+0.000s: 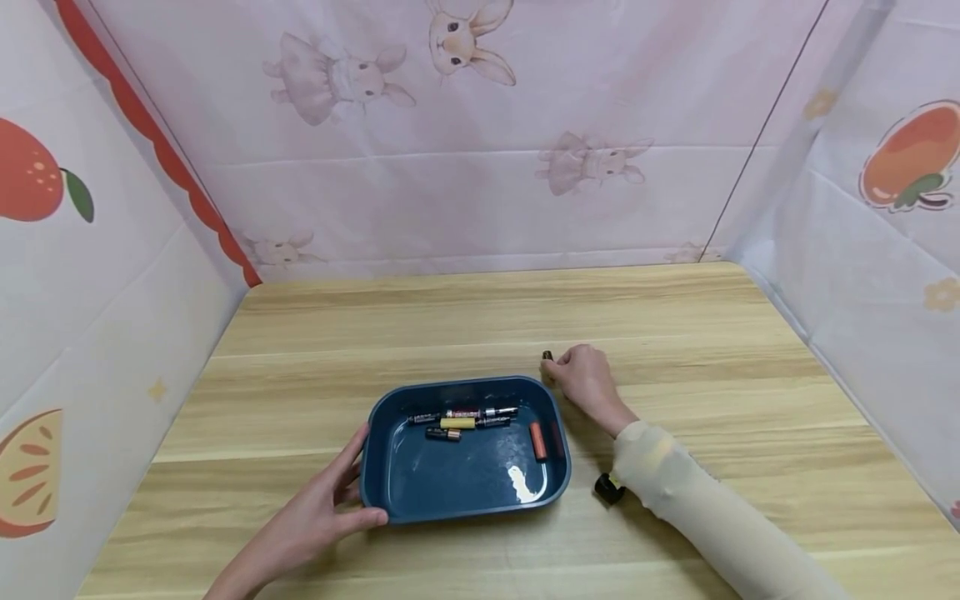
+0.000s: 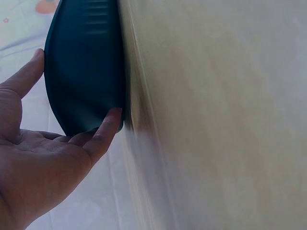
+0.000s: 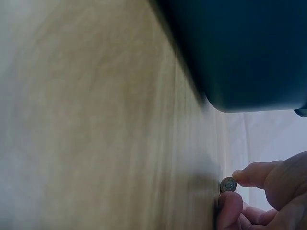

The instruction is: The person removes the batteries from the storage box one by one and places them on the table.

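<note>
A dark blue rectangular plastic basin [image 1: 450, 487] stands on the wooden table. My left hand [image 1: 318, 508] grips its left side, thumb on the rim near the front corner. In the left wrist view, fingers lie along the basin's outer wall [image 2: 86, 67]. Beyond the basin's back right corner, my right hand [image 1: 588, 379] pinches a small dark battery [image 1: 547, 356]. The right wrist view shows the battery's round end [image 3: 228, 185] between thumb and finger, close to the tabletop. Inside the basin lie several batteries, among them a yellow one [image 1: 457, 423] and a red one [image 1: 538, 442].
A short black object [image 1: 608, 489] with a bit of yellow lies right of the basin, partly hidden by my right sleeve [image 1: 697, 492]. Printed cloth walls [image 1: 465, 208] enclose the wooden table [image 1: 360, 333] at the back and both sides.
</note>
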`<state>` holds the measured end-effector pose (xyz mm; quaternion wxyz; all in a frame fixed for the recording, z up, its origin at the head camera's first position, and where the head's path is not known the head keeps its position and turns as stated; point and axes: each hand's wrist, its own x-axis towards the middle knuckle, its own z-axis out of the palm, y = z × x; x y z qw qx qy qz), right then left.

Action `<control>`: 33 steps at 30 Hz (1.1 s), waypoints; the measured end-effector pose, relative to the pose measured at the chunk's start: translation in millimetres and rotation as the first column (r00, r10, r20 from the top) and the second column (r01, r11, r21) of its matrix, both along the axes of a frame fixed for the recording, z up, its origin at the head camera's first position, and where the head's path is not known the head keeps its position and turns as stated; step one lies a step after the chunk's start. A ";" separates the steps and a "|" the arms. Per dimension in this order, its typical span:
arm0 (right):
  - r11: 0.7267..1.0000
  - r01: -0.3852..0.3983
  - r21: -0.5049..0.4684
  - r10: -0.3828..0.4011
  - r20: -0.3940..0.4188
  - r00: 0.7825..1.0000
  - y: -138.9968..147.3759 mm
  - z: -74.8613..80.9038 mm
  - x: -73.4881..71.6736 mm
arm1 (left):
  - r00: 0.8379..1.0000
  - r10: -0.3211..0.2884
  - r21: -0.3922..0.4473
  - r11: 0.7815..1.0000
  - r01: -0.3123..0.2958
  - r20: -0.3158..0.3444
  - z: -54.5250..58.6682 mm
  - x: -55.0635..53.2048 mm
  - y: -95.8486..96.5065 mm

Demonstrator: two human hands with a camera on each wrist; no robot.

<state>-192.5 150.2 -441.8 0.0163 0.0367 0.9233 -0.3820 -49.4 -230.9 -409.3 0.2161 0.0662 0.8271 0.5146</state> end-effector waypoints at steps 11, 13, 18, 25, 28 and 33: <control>1.000 0.006 -0.030 -0.006 0.002 1.000 2.7 0.0 1.2 | 1.000 0.004 -0.012 1.000 -0.004 -0.005 -0.4 2.0 -1.5; 0.999 0.013 -0.042 -0.014 -0.025 1.000 5.2 2.5 2.8 | 1.000 -0.001 0.006 1.000 0.001 -0.012 -0.8 2.0 -1.7; 0.993 -0.009 -0.115 -0.009 -0.156 0.988 8.7 26.3 13.6 | 1.000 -0.007 0.033 0.999 0.008 -0.017 -1.5 2.1 -2.4; 0.952 -0.162 -0.261 0.104 -0.221 0.970 -6.0 65.8 36.3 | 0.999 -0.031 0.045 0.998 0.032 -0.025 -0.1 2.0 -3.7; 0.917 -0.228 -0.327 0.167 -0.203 0.965 -17.4 71.2 46.6 | 0.998 -0.046 0.061 0.997 0.048 -0.034 -0.4 1.7 -3.7; 0.861 -0.290 -0.417 0.266 -0.117 0.957 -34.9 65.1 59.9 | 0.999 -0.037 0.058 0.998 0.040 -0.039 -1.1 1.2 -2.9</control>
